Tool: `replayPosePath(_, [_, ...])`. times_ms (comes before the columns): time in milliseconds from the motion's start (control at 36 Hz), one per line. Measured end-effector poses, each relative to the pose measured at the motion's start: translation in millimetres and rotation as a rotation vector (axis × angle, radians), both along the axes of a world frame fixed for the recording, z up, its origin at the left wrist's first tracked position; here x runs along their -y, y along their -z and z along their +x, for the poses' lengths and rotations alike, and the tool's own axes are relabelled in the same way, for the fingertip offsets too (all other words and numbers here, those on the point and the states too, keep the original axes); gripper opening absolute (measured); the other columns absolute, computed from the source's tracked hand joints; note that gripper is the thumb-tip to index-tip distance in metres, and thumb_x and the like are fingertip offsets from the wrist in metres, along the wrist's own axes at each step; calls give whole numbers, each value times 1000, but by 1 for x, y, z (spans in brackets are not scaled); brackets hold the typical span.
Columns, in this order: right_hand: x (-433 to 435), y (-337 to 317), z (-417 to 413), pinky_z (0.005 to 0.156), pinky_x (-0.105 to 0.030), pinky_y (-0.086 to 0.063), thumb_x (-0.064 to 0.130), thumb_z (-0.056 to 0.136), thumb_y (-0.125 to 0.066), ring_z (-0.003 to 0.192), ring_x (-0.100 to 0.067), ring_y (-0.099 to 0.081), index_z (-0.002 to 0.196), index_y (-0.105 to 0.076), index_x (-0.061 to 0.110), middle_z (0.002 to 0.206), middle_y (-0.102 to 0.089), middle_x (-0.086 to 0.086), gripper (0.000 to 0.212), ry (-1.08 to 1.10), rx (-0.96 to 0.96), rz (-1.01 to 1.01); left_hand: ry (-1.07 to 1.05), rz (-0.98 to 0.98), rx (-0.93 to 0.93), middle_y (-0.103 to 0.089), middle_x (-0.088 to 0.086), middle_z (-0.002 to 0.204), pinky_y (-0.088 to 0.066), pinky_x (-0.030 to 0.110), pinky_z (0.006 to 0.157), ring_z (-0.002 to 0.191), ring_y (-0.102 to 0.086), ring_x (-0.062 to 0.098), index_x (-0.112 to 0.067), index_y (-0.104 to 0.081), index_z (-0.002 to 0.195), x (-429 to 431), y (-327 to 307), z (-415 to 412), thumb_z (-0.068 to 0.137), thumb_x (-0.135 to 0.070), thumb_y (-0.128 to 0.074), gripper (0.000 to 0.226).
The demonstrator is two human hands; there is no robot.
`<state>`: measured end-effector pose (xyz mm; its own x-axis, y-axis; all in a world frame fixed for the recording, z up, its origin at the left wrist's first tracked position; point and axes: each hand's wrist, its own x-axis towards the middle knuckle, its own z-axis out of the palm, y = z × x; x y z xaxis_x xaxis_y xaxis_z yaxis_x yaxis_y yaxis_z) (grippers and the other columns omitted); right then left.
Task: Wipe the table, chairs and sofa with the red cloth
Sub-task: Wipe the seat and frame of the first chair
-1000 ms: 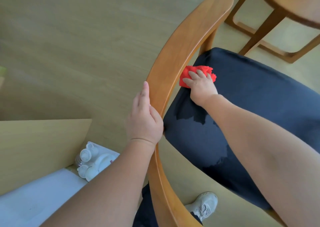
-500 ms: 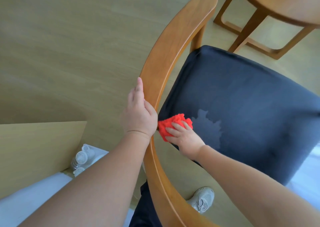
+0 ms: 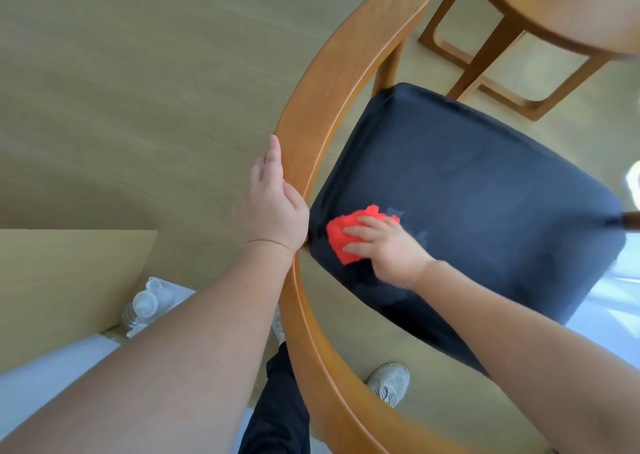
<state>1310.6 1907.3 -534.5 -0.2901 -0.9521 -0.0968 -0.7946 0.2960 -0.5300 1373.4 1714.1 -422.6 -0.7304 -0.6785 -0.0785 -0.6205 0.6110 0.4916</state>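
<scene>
A wooden chair with a curved backrest (image 3: 332,72) and a dark blue seat cushion (image 3: 485,193) stands below me. My left hand (image 3: 273,207) grips the backrest's outer edge, thumb over the top. My right hand (image 3: 384,249) presses the crumpled red cloth (image 3: 343,237) flat on the near left part of the seat, fingers spread over it. A damp patch shows on the cushion just right of the cloth. The round wooden table (image 3: 571,6) stands at the top right.
The table's wooden legs (image 3: 485,62) stand on the pale wood floor beyond the chair. A light wooden board (image 3: 69,277) lies at the left, with clear plastic bottles (image 3: 145,308) beside it. My shoe (image 3: 389,382) shows under the backrest.
My right hand swept the cloth from the seat's far left corner down to its near left edge, then slightly rightward onto the seat. The left hand kept its grip on the backrest.
</scene>
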Motion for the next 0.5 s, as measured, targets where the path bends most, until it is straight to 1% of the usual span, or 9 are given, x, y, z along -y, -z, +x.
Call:
replayPosePath(56, [5,-2,-15,81,-56,-46,-15,57,-66,112,-40,-58,100,-74,17,119,-66,-10,54,86,-25,7,5,-1,-2,-50,4,135,-39,28,67,89,-52,15,-24,-26,150,0,0,1,85,-23,-23,64])
replayPosePath(111, [11,-2,-28,80,-54,-46,-16,60,-66,113,-40,-57,102,-74,17,121,-64,-11,53,139,-48,25,7,2,-1,-50,5,135,-40,28,69,92,-54,18,-24,-26,150,0,1,1,87,-21,-26,63])
replayPosePath(194, [24,2,-46,94,-53,-38,-13,72,-56,127,-37,-44,115,-68,17,136,-54,-11,53,252,-29,82,13,-3,5,-49,4,136,-38,28,69,95,-56,19,-24,-25,150,-1,1,0,86,-22,-24,64])
replayPosePath(278, [30,13,-57,103,-50,-29,-10,78,-50,136,-33,-32,125,-62,19,146,-42,-9,56,347,2,158,13,-9,10,-50,3,136,-36,27,67,88,-51,12,-24,-25,150,0,1,0,86,-23,-23,64])
replayPosePath(333, [28,20,-53,110,-49,-23,-7,81,-49,138,-33,-27,130,-58,21,149,-37,-8,57,313,6,247,12,-12,10,-50,3,136,-37,27,67,86,-49,10,-23,-26,150,2,1,0,86,-23,-23,64])
replayPosePath(361, [25,22,-47,112,-50,-21,-6,81,-49,138,-33,-27,131,-57,22,150,-36,-8,58,292,4,269,13,-13,10,-50,3,136,-37,27,67,88,-51,12,-23,-26,150,3,1,1,86,-23,-24,63])
replayPosePath(500, [4,24,-3,113,-54,-20,-6,77,-54,138,-39,-29,129,-59,19,150,-37,-12,58,234,-29,319,22,-30,10,-49,4,137,-38,26,71,101,-57,21,-22,-26,149,1,0,1,88,-21,-25,62])
